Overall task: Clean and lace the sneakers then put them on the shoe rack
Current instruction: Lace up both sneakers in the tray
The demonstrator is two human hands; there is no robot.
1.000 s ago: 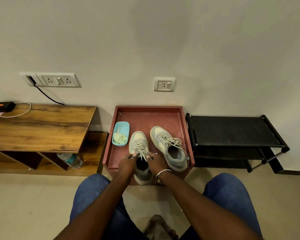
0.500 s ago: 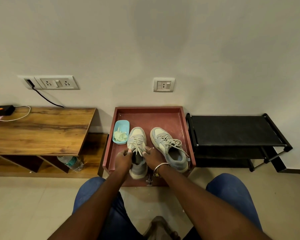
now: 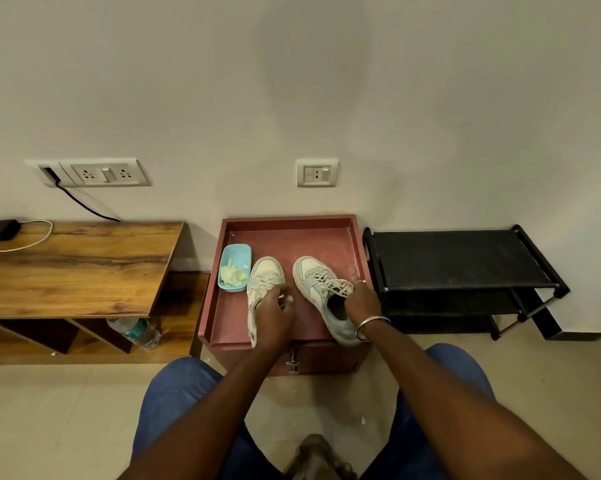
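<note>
Far to the left of my fingers, under the brown wood-grain low table (image 3: 77, 268), lies a clear plastic water bottle (image 3: 136, 332); its teal label is too small to read. Just left of my left fingers sits a light blue plastic tub (image 3: 238, 252) holding a crumpled pale green cloth (image 3: 232, 276). My left hand (image 3: 271, 315) lies over the back half of the cream laced sneaker (image 3: 265, 271), fingers curled close together and gripping it at the laces and collar, with the toe poking out beyond my fingertips. Both shoes stand apart on the reddish-brown tray-topped wooden cabinet (image 3: 288, 237). My right hand (image 3: 361, 301), wearing a silver ring and bangle, hooks its fingers tightly into the mouth of the cream and grey-blue laced sneaker (image 3: 314, 275), holding its collar beside the top laces. Near the right of those fingers stands the black two-tier shoe rack (image 3: 458, 261).
</note>
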